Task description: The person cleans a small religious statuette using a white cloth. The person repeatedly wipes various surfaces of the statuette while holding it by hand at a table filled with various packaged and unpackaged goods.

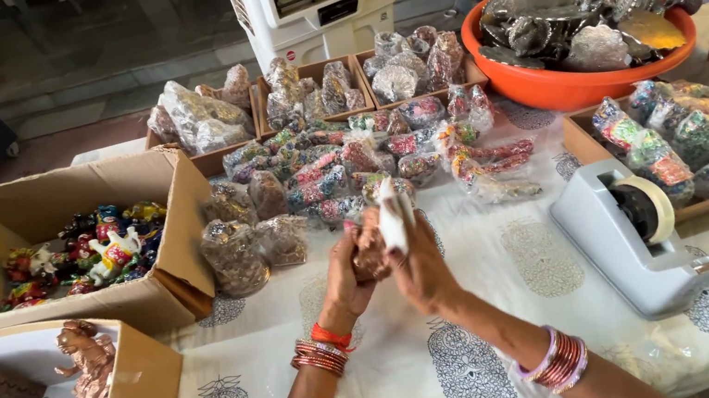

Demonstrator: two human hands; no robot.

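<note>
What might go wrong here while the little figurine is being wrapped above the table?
The small brown figurine is held in mid-air between the left hand and right hand; a slip could drop it onto the table. The white wrapping piece looks loosely held and may come off. Wrapped figurines crowd close ahead and could be knocked.

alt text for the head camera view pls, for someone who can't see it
Two bangled hands, left hand and right hand, hold a small brown figurine and a white wrap over a printed tablecloth. Around them lie bagged figurines, cardboard boxes, a tape dispenser and an orange tub.
</note>
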